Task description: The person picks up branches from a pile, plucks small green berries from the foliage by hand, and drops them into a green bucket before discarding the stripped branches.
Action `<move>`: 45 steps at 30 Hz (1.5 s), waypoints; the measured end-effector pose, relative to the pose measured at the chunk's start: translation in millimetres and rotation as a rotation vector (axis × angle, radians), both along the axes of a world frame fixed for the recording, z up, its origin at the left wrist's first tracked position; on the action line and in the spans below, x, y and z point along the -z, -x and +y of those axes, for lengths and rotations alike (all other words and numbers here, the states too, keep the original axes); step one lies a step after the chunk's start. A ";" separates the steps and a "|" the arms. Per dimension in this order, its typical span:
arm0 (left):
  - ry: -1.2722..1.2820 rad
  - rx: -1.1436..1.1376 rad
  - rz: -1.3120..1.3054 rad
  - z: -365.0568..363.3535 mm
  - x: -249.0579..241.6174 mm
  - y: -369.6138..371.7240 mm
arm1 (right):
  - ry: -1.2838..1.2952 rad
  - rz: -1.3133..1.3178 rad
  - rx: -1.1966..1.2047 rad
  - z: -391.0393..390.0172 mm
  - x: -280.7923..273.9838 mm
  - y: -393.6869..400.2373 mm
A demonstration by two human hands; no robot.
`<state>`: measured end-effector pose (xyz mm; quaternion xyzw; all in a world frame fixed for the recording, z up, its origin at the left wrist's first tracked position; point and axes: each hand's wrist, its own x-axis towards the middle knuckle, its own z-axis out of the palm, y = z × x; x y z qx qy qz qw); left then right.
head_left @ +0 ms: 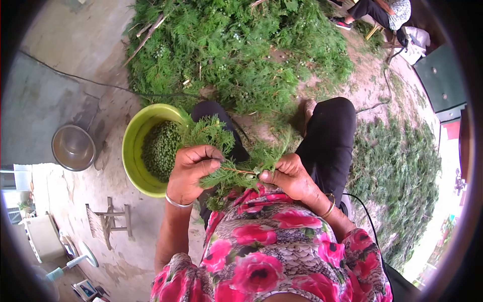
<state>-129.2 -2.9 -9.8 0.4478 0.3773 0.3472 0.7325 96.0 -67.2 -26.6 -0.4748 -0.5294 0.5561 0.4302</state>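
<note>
A leafy green conifer sprig is stretched between my two hands above my lap. My left hand is closed, thumb against fingers, around its left part, beside the bucket's rim. On the other side, my right hand pinches the sprig between thumb and bent forefinger. Left of my knees stands a yellow-green bucket, with many small green cones inside. Feathery foliage hangs over the bucket's right rim. Whether a cone sits between my right fingertips cannot be made out.
A large heap of conifer branches lies ahead, and loose greenery covers the ground at right. A metal bowl and a small stool stand at left. A black cable crosses the floor. Another person sits at the upper right.
</note>
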 end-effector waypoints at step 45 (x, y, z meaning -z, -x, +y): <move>0.515 -0.110 -0.405 -26.1 10.9 -30.5 | 0.216 0.423 0.012 2.8 8.2 3.8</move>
